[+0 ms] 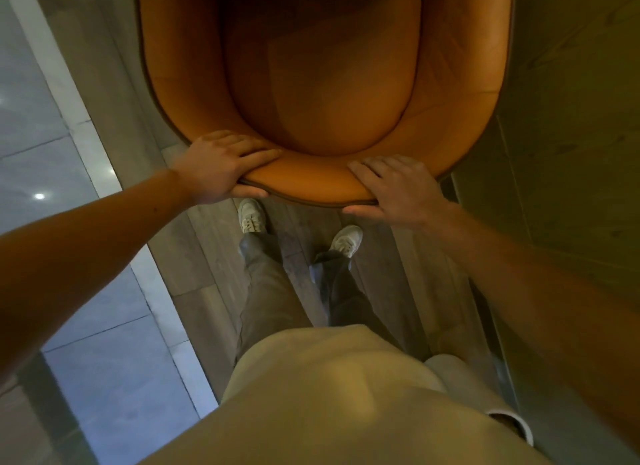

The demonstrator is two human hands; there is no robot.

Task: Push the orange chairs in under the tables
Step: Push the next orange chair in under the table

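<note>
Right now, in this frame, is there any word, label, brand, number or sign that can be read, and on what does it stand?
None: no text can be read in this frame.
The orange chair shows plain upholstery, with no tag or logo in view.
The left hand and right hand gripping its back bear nothing written.
The shoes are too blurred to show any brand.
The shirt and floor show no print.

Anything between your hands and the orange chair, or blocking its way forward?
Nothing between them: the left hand and right hand both grip the back rim of the orange chair. What lies ahead of the chair is out of view, so its path cannot be judged.
</note>
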